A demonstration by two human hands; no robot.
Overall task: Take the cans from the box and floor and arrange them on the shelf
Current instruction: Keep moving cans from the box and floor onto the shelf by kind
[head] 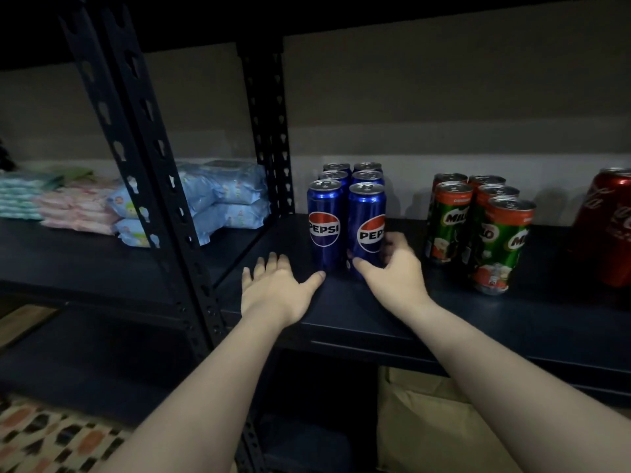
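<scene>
Several blue Pepsi cans stand in two rows on the dark shelf board [375,312]. My right hand [392,268] is wrapped around the lower part of the front right Pepsi can [367,227], which stands upright on the board. My left hand [276,285] lies flat and open on the shelf, its thumb touching the base of the front left Pepsi can [324,227]. To the right, several green Milo cans [502,244] stand in a group. A red cola can [607,230] stands at the far right edge.
A black slotted upright post [150,186] divides the shelving. Stacked wipe packs [225,196] lie on the left bay's shelf. A brown paper bag [426,425] sits under the shelf at lower right. Patterned floor [51,438] shows at lower left.
</scene>
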